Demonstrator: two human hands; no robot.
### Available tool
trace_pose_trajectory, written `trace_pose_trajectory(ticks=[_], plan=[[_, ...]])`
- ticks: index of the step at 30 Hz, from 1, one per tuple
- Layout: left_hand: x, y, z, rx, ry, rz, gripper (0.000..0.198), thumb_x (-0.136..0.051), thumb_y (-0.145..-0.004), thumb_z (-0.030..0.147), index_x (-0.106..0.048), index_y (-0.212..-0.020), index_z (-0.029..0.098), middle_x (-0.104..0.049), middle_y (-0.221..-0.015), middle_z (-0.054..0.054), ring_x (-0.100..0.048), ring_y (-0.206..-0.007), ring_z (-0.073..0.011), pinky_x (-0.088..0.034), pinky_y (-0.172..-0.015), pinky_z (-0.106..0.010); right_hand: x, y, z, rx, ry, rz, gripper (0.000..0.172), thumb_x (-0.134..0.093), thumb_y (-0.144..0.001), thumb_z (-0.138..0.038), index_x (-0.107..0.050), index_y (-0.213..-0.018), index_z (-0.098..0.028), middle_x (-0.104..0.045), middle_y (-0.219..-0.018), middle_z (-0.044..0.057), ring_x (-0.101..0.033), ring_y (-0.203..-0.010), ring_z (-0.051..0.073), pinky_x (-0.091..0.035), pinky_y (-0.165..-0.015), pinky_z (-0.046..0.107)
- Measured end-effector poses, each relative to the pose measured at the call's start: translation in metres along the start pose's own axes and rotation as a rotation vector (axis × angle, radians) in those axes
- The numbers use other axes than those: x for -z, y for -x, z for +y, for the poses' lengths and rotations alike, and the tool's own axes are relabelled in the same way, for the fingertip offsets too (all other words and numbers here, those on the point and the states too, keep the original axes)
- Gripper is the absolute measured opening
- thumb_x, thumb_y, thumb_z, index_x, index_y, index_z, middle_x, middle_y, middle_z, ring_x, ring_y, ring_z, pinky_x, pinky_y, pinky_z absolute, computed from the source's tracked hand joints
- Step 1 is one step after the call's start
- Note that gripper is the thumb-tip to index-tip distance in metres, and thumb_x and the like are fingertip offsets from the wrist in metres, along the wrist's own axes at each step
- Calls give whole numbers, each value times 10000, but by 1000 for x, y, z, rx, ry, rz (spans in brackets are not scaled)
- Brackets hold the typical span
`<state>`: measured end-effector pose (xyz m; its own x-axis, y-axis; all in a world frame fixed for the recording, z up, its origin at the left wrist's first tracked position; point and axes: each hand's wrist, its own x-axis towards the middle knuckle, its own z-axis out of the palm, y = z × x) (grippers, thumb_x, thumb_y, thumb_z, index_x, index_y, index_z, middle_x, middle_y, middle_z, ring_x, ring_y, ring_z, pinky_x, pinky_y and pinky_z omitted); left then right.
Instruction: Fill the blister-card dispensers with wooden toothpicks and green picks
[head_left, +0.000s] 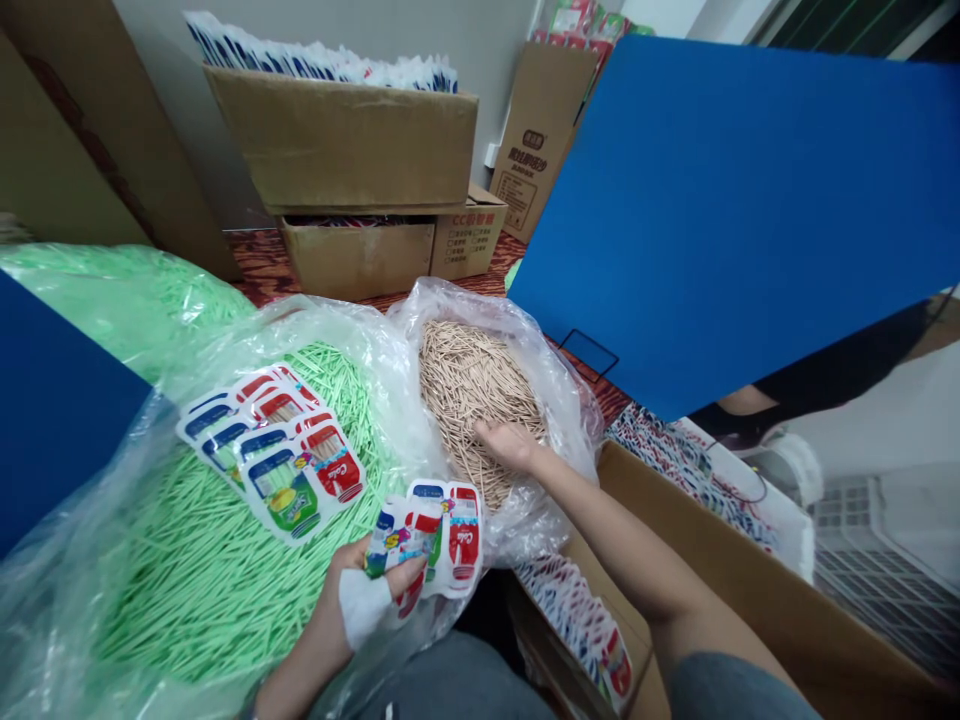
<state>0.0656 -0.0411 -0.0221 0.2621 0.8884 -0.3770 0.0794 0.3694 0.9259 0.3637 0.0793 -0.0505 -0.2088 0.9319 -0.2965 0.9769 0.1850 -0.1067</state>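
My left hand (375,590), with a white wrap around it, is closed on a fanned stack of printed cola pouches (457,540) in red, blue and green. My right hand (510,443) reaches into a clear plastic bag (574,410) of thin brown candy sticks (469,375). Its fingers are curled together among the sticks, with their tips partly hidden. On the left, a larger clear bag (300,315) holds thin green sticks (225,560). Several filled pouches (281,480) lie overlapping on top of the green sticks, showing "Cola" and lemon labels.
An upper carton (345,140) packed with pouches stands on a lower carton (360,260) at the back. Open boxes of pouches (574,610) stand at my right knee. A large blue panel (735,200) covers the upper right. Another person's leg (840,360) shows beneath it.
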Motion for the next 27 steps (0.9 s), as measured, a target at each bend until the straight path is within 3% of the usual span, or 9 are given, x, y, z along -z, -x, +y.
trace_pose_trajectory(ticks=[7,14,19,23,27], plan=[[-2,3,6,2,15,19,271,-757,-586,378,-690,-659,125,-715,-614,-60,-629,-545,-201,-515,-544,-282,-5,-6,0,37,62,-3,157,-425,-921,-228,-524,-1042,-217,-641,-1039,103,-627,-891,207,-436,-745,291],[0,3,5,4,17,23,265,-753,-601,370,-696,-692,127,-724,-645,-62,-639,-573,-207,-516,-563,-283,17,5,8,55,-106,209,233,-407,-942,-341,-557,-850,-188,-593,-926,75,-552,-884,183,-397,-805,272],[-1,2,1,-20,15,-9,268,-749,-614,377,-685,-683,125,-711,-632,-54,-625,-559,-196,-499,-542,-264,30,12,25,-33,-249,357,348,-308,-962,-390,-517,-765,-192,-566,-851,44,-526,-843,167,-406,-778,262],[0,1,-2,-12,4,8,285,-750,-612,396,-689,-687,128,-715,-643,-55,-628,-572,-198,-505,-559,-268,28,14,37,-144,-283,319,426,-215,-977,-422,-532,-797,-201,-602,-763,16,-553,-726,157,-426,-692,256],[-1,1,-4,-12,13,22,307,-755,-603,414,-696,-694,127,-718,-646,-63,-631,-577,-203,-508,-558,-272,12,8,33,-320,-193,188,355,-366,-936,-416,-601,-860,-160,-674,-814,110,-625,-789,223,-444,-735,323]])
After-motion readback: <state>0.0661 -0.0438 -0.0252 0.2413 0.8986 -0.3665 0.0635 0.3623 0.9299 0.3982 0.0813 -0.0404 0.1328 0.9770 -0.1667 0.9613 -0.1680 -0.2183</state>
